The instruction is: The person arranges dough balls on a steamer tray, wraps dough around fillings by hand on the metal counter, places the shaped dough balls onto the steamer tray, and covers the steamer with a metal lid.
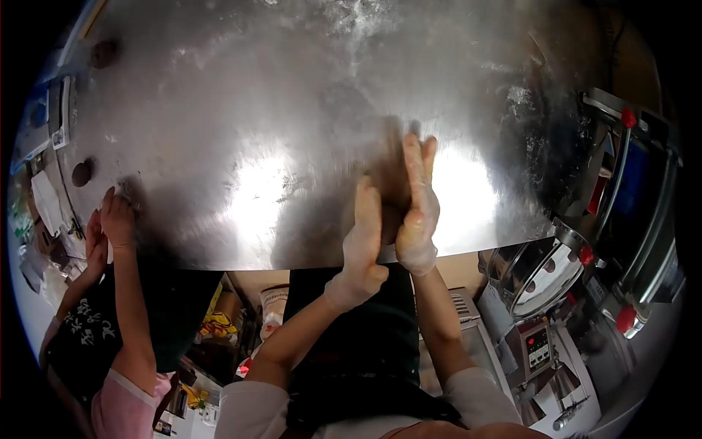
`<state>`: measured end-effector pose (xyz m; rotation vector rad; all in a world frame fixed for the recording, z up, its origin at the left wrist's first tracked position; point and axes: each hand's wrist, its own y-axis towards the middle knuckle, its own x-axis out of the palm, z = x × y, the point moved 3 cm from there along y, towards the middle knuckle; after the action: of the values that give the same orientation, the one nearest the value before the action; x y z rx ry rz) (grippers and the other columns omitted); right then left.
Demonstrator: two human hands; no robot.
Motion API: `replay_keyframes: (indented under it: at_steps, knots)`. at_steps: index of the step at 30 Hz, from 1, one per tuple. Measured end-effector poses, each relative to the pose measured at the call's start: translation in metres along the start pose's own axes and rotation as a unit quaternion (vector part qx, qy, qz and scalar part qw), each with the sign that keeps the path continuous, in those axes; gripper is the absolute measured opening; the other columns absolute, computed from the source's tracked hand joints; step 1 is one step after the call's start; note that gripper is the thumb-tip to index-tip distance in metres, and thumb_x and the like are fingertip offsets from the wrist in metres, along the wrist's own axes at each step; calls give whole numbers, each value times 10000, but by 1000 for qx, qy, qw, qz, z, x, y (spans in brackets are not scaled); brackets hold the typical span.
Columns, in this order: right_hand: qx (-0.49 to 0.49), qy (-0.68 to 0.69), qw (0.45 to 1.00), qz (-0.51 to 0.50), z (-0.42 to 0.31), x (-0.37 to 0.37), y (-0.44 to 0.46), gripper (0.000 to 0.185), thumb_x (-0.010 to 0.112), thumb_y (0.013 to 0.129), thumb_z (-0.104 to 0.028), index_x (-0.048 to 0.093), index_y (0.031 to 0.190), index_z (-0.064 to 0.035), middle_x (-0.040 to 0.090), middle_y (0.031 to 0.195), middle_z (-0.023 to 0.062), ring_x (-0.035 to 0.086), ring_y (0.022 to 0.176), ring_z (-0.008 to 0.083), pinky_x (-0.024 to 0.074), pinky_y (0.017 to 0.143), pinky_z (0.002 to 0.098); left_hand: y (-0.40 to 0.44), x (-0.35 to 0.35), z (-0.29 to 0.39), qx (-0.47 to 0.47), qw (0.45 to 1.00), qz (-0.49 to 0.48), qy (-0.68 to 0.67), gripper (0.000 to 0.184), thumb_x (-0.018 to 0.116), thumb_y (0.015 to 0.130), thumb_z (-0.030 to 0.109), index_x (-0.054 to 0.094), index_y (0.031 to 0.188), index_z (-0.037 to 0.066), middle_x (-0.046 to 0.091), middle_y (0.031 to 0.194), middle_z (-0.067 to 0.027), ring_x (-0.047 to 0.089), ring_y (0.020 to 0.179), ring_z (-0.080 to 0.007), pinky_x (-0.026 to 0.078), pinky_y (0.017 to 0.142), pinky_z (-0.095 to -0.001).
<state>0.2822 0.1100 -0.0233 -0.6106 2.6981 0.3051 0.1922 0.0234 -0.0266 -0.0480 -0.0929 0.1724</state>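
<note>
My left hand [360, 239] and my right hand [420, 212], both in thin clear gloves, stand on edge over the metal tabletop [307, 110] near its front edge. Their palms face each other and their fingers stretch forward, away from my body. Between the palms shows a brown, dough-like lump [391, 222], partly hidden and blurred. It lies low in the gap; how firmly either palm presses on it I cannot make out. Both hands have their fingers straight, not curled round the lump.
At the left, a co-worker's hands [110, 223] are at the table's edge, near a round brown piece [82, 173]. Another brown piece [104, 54] lies farther back. White powder marks the tabletop. Metal equipment with red knobs [586, 254] stands at the right.
</note>
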Motion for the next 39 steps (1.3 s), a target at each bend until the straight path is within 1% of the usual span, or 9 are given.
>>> replay_keyframes:
  at_steps: [2,6,10,18,21,24,27,31,39]
  knots:
    - [1,-5,1000,-3,3,4,-16,824,207,1018,-603,338,1509,46,322,1583,214,145,1504,440,174,1215,490,31,-15,-13,114,989,39,89,1040,224,939,754,63,1554,-69,105,1621,-276,246,1459,-428,278,1169,-434]
    - [145,22,989,-11,-23,21,-15,769,255,1016,-532,337,1504,56,309,1584,231,158,1505,433,168,1220,481,51,-5,13,-29,998,-9,62,1101,208,915,800,0,1549,-75,32,1647,-242,132,1518,-345,198,1209,-404]
    - [28,2,1000,9,0,3,-1,733,278,1021,-484,337,1500,67,339,1570,232,159,1506,429,175,1218,482,8,-1,6,9,1000,11,1,1050,181,946,758,-18,1545,-81,-22,1648,-244,83,1527,-343,136,1224,-404]
    - [114,20,993,-7,3,15,-13,749,294,1009,-499,332,1503,63,311,1586,224,158,1504,432,205,1210,475,27,0,-9,76,991,-5,112,1074,196,913,775,123,1536,-98,83,1598,-342,246,1438,-490,288,1162,-451]
    - [65,0,997,46,-4,5,-1,884,187,991,-632,308,1506,75,297,1591,223,121,1514,406,159,1220,468,5,1,-11,9,996,17,86,954,220,984,671,99,1537,-96,109,1607,-315,123,1504,-426,213,1202,-437]
    - [165,7,985,55,-26,19,-20,937,130,986,-685,297,1511,73,295,1592,218,115,1518,383,121,1229,462,46,-16,18,-23,1000,-8,-15,664,251,1072,359,95,1554,-70,168,1625,-250,257,1484,-361,244,1198,-407]
    - [140,21,990,2,-12,22,-25,825,186,1020,-605,329,1511,43,330,1578,215,187,1498,425,173,1219,485,50,0,11,0,996,29,87,776,301,986,470,211,1526,-80,227,1572,-323,329,1438,-435,334,1137,-470]
    - [-1,6,999,38,6,6,5,823,194,1023,-597,333,1502,57,332,1573,226,182,1499,424,173,1219,501,8,-1,-5,49,989,31,135,795,327,957,408,140,1534,-106,94,1596,-353,153,1488,-484,200,1198,-502]
    - [70,1,997,36,-7,23,-6,775,215,1029,-555,359,1494,48,330,1578,214,176,1499,428,169,1220,499,36,-6,13,3,996,-22,86,779,230,1055,503,52,1556,-67,80,1643,-243,143,1522,-338,169,1224,-422]
